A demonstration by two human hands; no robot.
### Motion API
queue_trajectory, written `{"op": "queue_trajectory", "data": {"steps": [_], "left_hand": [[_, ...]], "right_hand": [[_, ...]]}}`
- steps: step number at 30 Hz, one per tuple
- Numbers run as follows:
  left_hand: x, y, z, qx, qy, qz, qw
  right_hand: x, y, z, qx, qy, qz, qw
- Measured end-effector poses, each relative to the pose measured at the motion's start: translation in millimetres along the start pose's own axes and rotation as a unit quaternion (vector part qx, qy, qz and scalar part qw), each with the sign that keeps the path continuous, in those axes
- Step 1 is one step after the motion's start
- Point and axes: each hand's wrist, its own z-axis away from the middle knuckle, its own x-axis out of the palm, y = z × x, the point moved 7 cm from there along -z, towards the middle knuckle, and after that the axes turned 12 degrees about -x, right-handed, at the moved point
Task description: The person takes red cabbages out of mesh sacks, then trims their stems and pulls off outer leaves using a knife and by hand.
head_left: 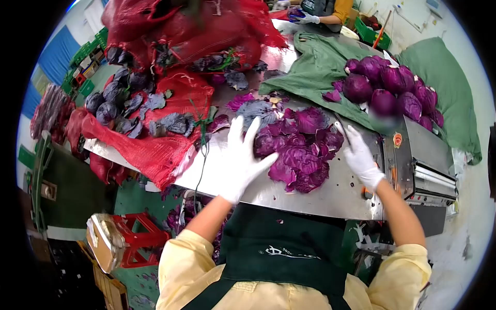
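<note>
My left hand (244, 163), in a white glove, is spread with its fingers apart over the metal table, just left of a heap of loose purple cabbage leaves (302, 155). Nothing is in it. On the heap's right side, my right hand (360, 157), also gloved, is closed around a slim knife (342, 129) that points up and away from me. Little of the knife shows. Trimmed red cabbages (385, 85) are piled on a green cloth (315, 64) at the back right.
Red mesh sacks (191, 36) and untrimmed cabbages (111, 98) cover the left of the table (258, 195). A metal machine (421, 155) stands at the right edge. A red stool (139, 237) is at lower left. Another person's gloved hand (308, 18) holds a cabbage at the far end.
</note>
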Motion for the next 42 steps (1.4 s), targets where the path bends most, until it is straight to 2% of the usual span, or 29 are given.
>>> {"op": "queue_trajectory", "data": {"steps": [1, 3, 4, 5, 6, 8, 12, 18, 21, 25, 27, 29, 31, 33, 35, 36, 37, 39, 42], "left_hand": [[11, -5, -18, 0.021, 0.008, -0.019, 1.000], [43, -24, -47, -0.002, -0.024, -0.069, 0.997], [65, -34, -53, -0.033, -0.082, -0.075, 0.993], [87, -45, -54, -0.063, -0.142, -0.079, 0.985], [106, -49, -41, -0.050, -0.182, -0.125, 0.974], [106, -30, -34, -0.028, -0.180, -0.155, 0.971], [98, -44, -12, -0.019, -0.185, -0.116, 0.976], [23, -87, 41, -0.010, -0.160, -0.122, 0.979], [-37, -107, 86, -0.016, -0.145, -0.131, 0.981], [-120, -136, 161, -0.079, -0.140, -0.169, 0.972], [-149, -169, 209, -0.166, -0.121, -0.099, 0.974], [-160, -207, 265, -0.213, -0.111, -0.200, 0.950], [-178, -229, 309, -0.267, -0.090, -0.206, 0.937], [-203, -239, 323, -0.350, -0.008, -0.185, 0.918], [-227, -243, 322, -0.384, 0.150, -0.170, 0.895], [-235, -238, 305, -0.338, 0.191, -0.186, 0.903], [-241, -227, 280, -0.314, 0.231, -0.128, 0.912], [-255, -172, 201, -0.181, 0.255, -0.121, 0.942], [-250, -120, 90, -0.065, 0.234, -0.027, 0.970]], "right_hand": [[16, 0, -4, 0.012, 0.004, 0.013, 1.000], [53, 15, -4, 0.014, 0.000, 0.011, 1.000], [68, 18, 1, 0.082, 0.002, -0.028, 0.996], [84, 27, 2, 0.101, -0.026, 0.029, 0.994], [92, 27, 3, 0.113, -0.031, 0.027, 0.993], [104, 35, 2, 0.115, -0.061, 0.031, 0.991], [136, 6, 4, 0.142, -0.076, 0.021, 0.987], [158, -105, 6, 0.088, -0.097, 0.017, 0.991], [173, -178, 14, 0.013, -0.102, 0.005, 0.995], [199, -274, 28, -0.100, -0.160, -0.044, 0.981], [213, -314, 33, -0.194, -0.186, -0.084, 0.960], [230, -337, 46, -0.200, -0.200, -0.243, 0.928], [224, -350, 46, -0.224, -0.222, -0.312, 0.896], [219, -341, 40, -0.153, -0.283, -0.403, 0.857], [216, -312, 26, -0.044, -0.254, -0.525, 0.811], [218, -287, 24, 0.085, -0.284, -0.552, 0.779], [213, -263, 12, 0.127, -0.243, -0.559, 0.783], [182, -228, -8, 0.182, -0.179, -0.574, 0.778], [156, -175, -20, 0.223, -0.057, -0.567, 0.791]]}}
